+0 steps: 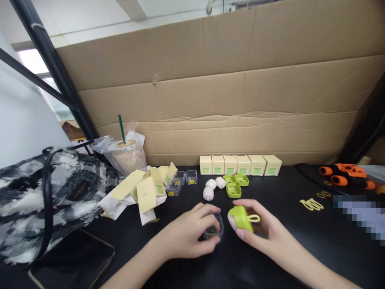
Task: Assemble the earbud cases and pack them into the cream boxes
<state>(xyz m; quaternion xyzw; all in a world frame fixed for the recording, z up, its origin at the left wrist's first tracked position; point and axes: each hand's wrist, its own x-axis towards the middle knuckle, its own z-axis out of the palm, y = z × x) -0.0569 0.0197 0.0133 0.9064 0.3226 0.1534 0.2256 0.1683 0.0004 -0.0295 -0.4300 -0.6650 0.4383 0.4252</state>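
Observation:
My left hand [195, 233] is closed round a small clear plastic cup [217, 226] low over the black table. To its right, my right hand [264, 228] grips a lime-green holder [243, 218] between thumb and fingers. A pale yellow loop sticks out of the holder's right side, and a whitish rounded piece [232, 220] shows at its left end. Beyond my hands lie several white rounded pieces [208, 193]. Beside them sit several empty green holders [234, 190]. More clear cups [191, 177] with yellow stickers stand farther left.
Several small cream boxes [230, 165] stand in a row before the cardboard wall [210, 92]. Flattened cream cartons [147, 194], a bagged drink [128, 156], a black-and-white bag [69, 188] and a dark tablet-like object [75, 261] are left. Yellow loops [312, 204] and an orange toy [349, 172] lie right.

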